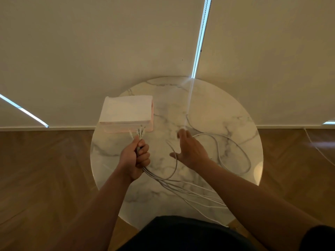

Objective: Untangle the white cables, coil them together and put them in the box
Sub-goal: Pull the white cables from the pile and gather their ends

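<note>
My left hand (pixel 135 159) grips a bundle of several white cables (pixel 183 187) just below their plug ends, which stick up above my fist near the box. The cables trail from under that hand across the round marble table (pixel 235 124) toward its near right edge. One cable makes a wide loop on the right side of the table. My right hand (pixel 190 151) hovers over the table's middle with fingers spread and blurred by motion, holding nothing I can make out. The white box (pixel 126 111) sits at the table's far left with its lid on.
Wooden floor surrounds the table, and a pale wall stands right behind it. A further white cable (pixel 319 149) runs along the floor at the right. A bright strip of light crosses the wall down onto the table's far edge.
</note>
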A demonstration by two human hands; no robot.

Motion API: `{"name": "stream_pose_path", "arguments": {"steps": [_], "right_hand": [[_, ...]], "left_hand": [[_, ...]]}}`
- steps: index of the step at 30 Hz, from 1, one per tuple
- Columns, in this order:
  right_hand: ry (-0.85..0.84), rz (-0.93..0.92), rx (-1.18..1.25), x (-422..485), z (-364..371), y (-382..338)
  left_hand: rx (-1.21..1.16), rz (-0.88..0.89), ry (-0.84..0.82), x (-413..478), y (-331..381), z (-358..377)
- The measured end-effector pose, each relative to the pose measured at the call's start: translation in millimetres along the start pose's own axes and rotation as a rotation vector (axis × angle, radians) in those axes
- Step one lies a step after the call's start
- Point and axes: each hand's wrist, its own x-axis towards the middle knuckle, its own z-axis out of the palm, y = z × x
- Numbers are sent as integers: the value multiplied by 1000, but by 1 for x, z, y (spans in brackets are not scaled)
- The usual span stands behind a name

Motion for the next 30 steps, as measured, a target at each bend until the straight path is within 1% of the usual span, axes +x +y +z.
{"name": "stream_pose_path", "arguments": {"steps": [1, 2, 4, 5, 6, 8, 10, 13, 16, 17, 18, 20, 22, 25, 26, 28, 29, 30], "right_hand": [[24, -56, 24, 1, 0, 2], [26, -150, 37, 1, -1, 4], [-4, -341, 19, 1, 1, 10], [-35, -404, -30, 1, 1, 13], [-90, -442, -82, 1, 2, 15], [-253, -454, -162, 1, 5, 17], [-448, -384, -192, 0, 5, 18], [-693, -194, -196, -2, -8, 28], [-1041, -16, -164, -4, -28, 38], [-1127, 25, -138, -5, -32, 38], [-1173, 34, -136, -6, -35, 38], [-1203, 30, -191, -9, -33, 40], [-1186, 54, -248, -13, -24, 47], [-1063, 12, -312, -18, -17, 67], [-1010, 9, -269, -20, -18, 74], [-890, 56, -24, -23, -22, 84], [-781, 87, 128, -24, -23, 87], [-635, 123, 275, -24, -26, 89]], "left_hand": [[-2, -2, 0, 1, 0, 0], [-6, -3, -2, 2, 0, -1], [-24, -3, -4, 2, 0, 0], [-34, -1, -4, 3, 0, 0], [-42, 1, -3, 3, 0, 0], [-50, 4, 3, 4, 0, -1], [-57, 6, 8, 4, 0, -2], [-87, 15, 31, 4, 0, -8], [-125, 25, 67, 5, -1, -12], [-133, 30, 76, 6, -2, -11], [-138, 38, 82, 6, -2, -9], [-146, 57, 82, 7, 0, -4], [-158, 84, 68, 8, 5, 2], [-191, 127, 63, 10, 13, 2], [-196, 136, 67, 11, 15, 0], [-185, 143, 77, 13, 18, -6], [-172, 142, 81, 13, 18, -9], [-160, 139, 83, 13, 18, -11]]}}
